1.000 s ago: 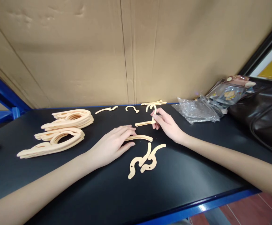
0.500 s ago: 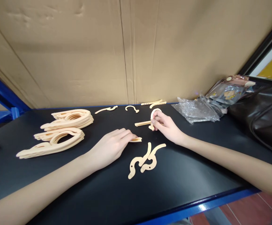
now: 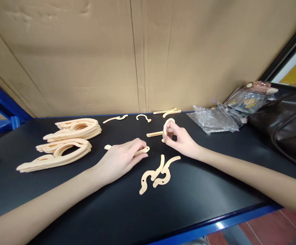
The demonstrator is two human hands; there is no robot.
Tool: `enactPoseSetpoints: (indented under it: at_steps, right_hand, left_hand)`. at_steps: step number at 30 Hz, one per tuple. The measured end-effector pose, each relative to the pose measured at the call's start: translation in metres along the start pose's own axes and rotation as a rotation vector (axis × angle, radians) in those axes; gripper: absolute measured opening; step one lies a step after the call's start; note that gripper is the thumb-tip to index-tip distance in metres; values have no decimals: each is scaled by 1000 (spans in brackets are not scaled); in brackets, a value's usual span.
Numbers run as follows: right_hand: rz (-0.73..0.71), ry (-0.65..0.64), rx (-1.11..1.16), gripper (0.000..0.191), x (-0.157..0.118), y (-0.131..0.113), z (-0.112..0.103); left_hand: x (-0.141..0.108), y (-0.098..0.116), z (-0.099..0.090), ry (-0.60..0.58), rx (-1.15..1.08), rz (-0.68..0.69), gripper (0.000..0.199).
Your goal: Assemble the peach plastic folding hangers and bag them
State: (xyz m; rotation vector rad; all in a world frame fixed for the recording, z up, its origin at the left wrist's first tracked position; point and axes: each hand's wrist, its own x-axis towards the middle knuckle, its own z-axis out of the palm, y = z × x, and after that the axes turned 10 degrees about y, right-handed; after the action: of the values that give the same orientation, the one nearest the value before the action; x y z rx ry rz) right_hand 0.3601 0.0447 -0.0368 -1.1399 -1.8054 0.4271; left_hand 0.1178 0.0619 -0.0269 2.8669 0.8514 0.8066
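Observation:
My left hand point(image 3: 121, 157) is closed around a pale beige bar point(image 3: 145, 150). One rounded end with a small hole sticks out past my fingertips, and the other end shows behind the hand. Between the thumb and fingers of my right hand point(image 3: 182, 139) a curved beige hanger hook point(image 3: 165, 127) stands upright, its lower end partly hidden by the fingers. Behind it lies a slim beige strip point(image 3: 154, 134). In front of my hands, two curved hanger arms point(image 3: 146, 180) lie crossed on the black tabletop point(image 3: 107, 211).
Stacks of beige folding hangers point(image 3: 74, 131) lie at the left. Along the back are a wavy arm point(image 3: 115, 118), another hook point(image 3: 144, 117) and several strips point(image 3: 167, 111). Clear plastic bags point(image 3: 211, 119) and a dark leather bag point(image 3: 282, 119) occupy the right. A cardboard wall point(image 3: 92, 61) rises behind.
My left hand has lifted and turned the bar, so its holed end and its far end now show. My right hand has tilted the hook slightly and moved a little left.

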Motion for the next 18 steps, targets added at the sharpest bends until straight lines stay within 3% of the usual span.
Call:
enactPoseSetpoints:
  at_steps: [10,18]
  right_hand:
    - [-99,-76,-192,10,-3,-2,1]
    - [-235,-104,-294,7,-3,-3,1]
  left_hand:
    - [-1,0,2,2,-9,-24,17]
    - [-2,-3,3,2,19,62,10]
